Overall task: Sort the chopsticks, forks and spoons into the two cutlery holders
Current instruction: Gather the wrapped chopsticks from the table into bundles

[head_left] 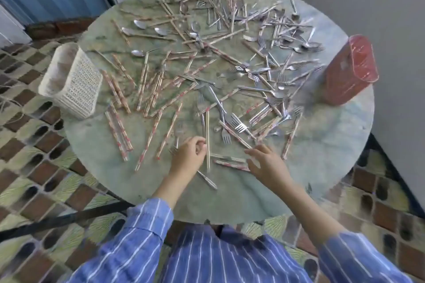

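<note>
Head view: early pick-up step is judged, cutlery lying scattered over the counter (pixel 322 156), one chopstick (pixel 208 131) pinched by the left hand (pixel 188 155), right hand (pixel 264 164) spread loosely beside nearby chopsticks (pixel 230 164); transfer into white holder (pixel 71 80) or red holder (pixel 351 73) is called for next.

Both forearms, bare below striped sleeves (pixel 147 225), reach over the near edge of the table (pixel 322 156): left hand (pixel 188 155) fingers curled, tips pinching a chopstick (pixel 207 126); right hand (pixel 268 163) just beside it, palm down, fingers loosely spread, holding nothing.
</note>
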A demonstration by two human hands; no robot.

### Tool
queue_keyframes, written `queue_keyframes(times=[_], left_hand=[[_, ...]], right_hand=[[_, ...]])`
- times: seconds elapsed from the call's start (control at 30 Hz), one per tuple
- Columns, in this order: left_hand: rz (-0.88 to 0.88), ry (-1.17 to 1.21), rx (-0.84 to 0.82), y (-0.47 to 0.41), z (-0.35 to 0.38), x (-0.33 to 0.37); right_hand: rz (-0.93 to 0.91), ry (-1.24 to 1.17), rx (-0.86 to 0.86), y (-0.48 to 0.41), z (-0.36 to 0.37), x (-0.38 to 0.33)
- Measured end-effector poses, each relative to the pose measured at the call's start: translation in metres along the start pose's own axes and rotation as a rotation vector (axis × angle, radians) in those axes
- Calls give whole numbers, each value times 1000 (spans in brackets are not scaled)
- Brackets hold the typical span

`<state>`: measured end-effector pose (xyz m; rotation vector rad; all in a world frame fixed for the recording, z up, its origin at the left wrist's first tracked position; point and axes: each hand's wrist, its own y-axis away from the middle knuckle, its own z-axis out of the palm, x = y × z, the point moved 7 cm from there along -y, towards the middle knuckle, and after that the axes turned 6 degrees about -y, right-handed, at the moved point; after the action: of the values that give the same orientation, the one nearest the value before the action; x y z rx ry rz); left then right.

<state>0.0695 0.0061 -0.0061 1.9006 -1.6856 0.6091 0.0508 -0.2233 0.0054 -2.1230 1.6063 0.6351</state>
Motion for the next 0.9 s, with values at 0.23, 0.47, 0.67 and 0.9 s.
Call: queue_keyframes(times=[0.23, 0.47, 0.67, 0.9], left_hand=[[-53, 28, 75, -3, 30, 2], [-130, -26, 96, -20, 31, 4], [-241, 60, 87, -22, 30, -6], [-404, 187, 42, -11, 8, -13]], right_hand=[[-15, 109, -37, 32, 25, 18], [-123, 162, 63, 32, 20, 13], [-70, 63, 70, 31, 11, 13], [-50, -40, 17, -1, 25, -7]])
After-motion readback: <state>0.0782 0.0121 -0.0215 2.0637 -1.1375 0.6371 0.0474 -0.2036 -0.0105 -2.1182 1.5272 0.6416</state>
